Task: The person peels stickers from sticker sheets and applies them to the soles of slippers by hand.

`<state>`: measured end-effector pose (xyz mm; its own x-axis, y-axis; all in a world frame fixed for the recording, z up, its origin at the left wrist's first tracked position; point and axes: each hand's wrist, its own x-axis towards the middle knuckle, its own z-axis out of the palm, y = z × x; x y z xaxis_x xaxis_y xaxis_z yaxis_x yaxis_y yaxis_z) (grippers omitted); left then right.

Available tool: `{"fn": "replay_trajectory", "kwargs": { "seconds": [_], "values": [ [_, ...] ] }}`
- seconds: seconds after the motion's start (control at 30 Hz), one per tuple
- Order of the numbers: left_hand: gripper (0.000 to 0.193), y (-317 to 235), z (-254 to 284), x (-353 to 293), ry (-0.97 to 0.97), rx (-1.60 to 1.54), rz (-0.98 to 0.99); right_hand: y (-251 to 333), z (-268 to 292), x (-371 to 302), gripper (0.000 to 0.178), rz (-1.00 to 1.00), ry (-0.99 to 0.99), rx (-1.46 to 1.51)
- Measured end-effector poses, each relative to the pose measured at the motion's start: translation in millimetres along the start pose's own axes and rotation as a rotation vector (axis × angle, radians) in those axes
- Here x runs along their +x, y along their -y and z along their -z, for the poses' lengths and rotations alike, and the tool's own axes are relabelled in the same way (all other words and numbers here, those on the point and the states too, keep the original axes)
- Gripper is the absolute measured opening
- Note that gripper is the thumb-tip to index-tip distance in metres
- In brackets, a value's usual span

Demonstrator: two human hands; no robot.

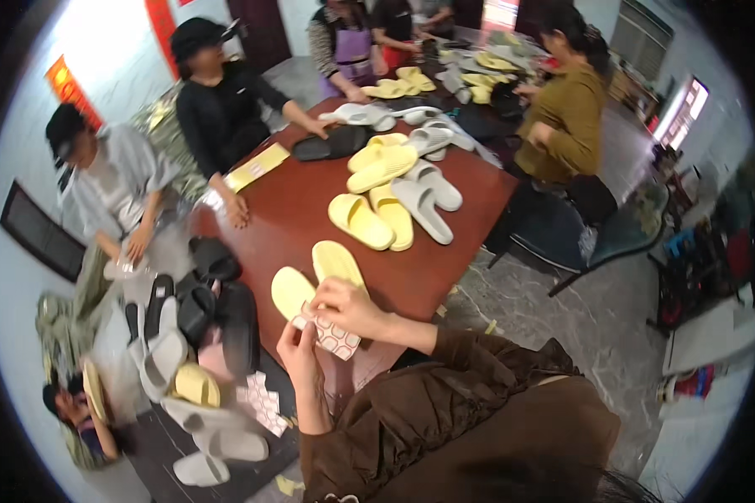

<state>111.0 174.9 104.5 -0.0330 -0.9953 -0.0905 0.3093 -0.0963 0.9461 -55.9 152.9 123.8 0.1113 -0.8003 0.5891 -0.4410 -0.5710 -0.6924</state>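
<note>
A small white sticker sheet [337, 341] with red outlined shapes is held low over the near edge of the red-brown table. My left hand [300, 359] grips its left side between thumb and fingers. Coming in from the right, my right hand [351, 308] pinches at the sheet's upper left corner; its fingertips partly hide what they hold there. Just beyond my hands lies a pair of yellow slippers, the left slipper [291, 291] and the right slipper [337, 258], toes away from me. My right hand covers the heel end of the right one.
Farther up the table [264, 214] are yellow slippers [361, 222] and grey slippers [424, 205]. At left, black slippers [239, 327], grey slippers [164, 365] and another sticker sheet [262, 404] lie on a dark surface. Several people stand or sit around. A chair [554, 239] stands at right.
</note>
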Motion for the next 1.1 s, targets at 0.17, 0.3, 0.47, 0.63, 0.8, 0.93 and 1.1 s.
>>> {"fn": "replay_trajectory", "kwargs": {
  "seconds": [0.17,0.3,0.47,0.63,0.8,0.93,1.1],
  "values": [
    [0.011,14,-14,2,0.057,0.086,-0.075,-7,4,-21,0.017,-0.183,0.012,0.106],
    [0.006,16,-11,-5,0.139,0.236,-0.123,-18,7,-34,0.019,-0.337,0.103,0.299],
    [0.005,24,-8,-11,0.138,0.35,-0.121,-26,11,-42,0.019,-0.333,0.219,0.266],
    [0.008,31,-1,-11,0.152,0.314,-0.057,-35,7,-46,0.019,-0.403,0.282,0.343],
    [0.008,37,5,-12,0.138,0.269,-0.055,-37,3,-45,0.019,-0.459,0.309,0.43],
    [0.008,33,3,-12,0.126,0.289,-0.061,-35,-2,-45,0.019,-0.509,0.295,0.488],
    [0.01,32,-2,-12,0.063,0.215,-0.022,-34,-5,-47,0.032,-0.606,0.279,0.545]
  ]
}}
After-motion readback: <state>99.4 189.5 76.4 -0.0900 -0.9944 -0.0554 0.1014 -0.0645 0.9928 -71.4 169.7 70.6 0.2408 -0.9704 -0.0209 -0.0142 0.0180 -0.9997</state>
